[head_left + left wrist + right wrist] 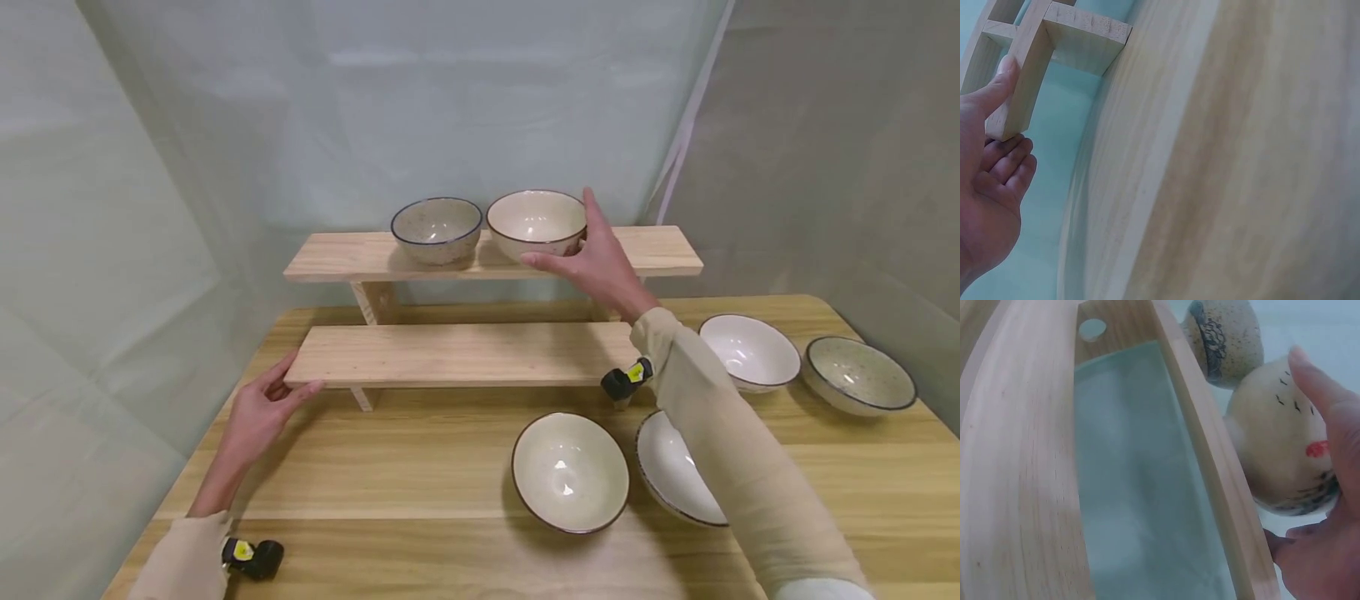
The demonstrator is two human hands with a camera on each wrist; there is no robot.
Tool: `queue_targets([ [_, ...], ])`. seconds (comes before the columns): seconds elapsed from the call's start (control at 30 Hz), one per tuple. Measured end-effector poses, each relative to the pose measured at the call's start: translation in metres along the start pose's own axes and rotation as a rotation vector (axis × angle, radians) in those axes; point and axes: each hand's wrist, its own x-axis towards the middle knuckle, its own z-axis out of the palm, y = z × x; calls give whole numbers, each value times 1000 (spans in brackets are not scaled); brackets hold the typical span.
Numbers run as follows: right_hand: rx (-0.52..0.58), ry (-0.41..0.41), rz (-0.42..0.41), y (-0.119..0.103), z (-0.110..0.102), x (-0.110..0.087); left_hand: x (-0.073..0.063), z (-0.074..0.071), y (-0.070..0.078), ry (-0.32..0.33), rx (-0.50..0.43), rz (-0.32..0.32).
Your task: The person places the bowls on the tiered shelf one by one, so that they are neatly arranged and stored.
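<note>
A two-tier wooden shelf (465, 354) stands on the table. My left hand (258, 412) grips the left end of its lower board, thumb along the front edge; the left wrist view shows the fingers (1013, 165) curled under the wood. On the upper board (337, 254), my right hand (603, 258) holds a cream bowl (536, 218) with a brown rim by its right side, thumb in front and a finger up at the rim. A red mark and dark painted strokes show on this bowl (1279, 437) in the right wrist view. Left of it sits a speckled grey bowl (437, 229) with a blue rim.
A cream bowl (570, 473) lies in front of the shelf. Beside it a white bowl (678, 479) is partly hidden under my right sleeve (742, 467). Farther right are another white bowl (750, 350) and a greenish speckled bowl (858, 375). Hanging sheets (480, 100) enclose the table.
</note>
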Motion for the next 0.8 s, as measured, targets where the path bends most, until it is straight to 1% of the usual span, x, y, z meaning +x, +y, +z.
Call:
queue_targets([
  [0.17,-41,27,-15,-2,-10,-14,0,2,0,1,10,-2],
  [0.23,-43,42,-30,-2,-15,-22,1,3,1,1,15,-7],
  [0.33,-20,33,-60,1,-23,-35,1,3,1,-1,11,-17],
  [0.5,-14,-11,-101,6,-36,-60,1,2,2,4,22,-24],
  [0.67,-67,-79,-91,12,-48,-86,0,1,3,7,28,-21],
  [0.8,-108,-122,-91,20,-57,-106,-1,1,3,3,11,-14],
])
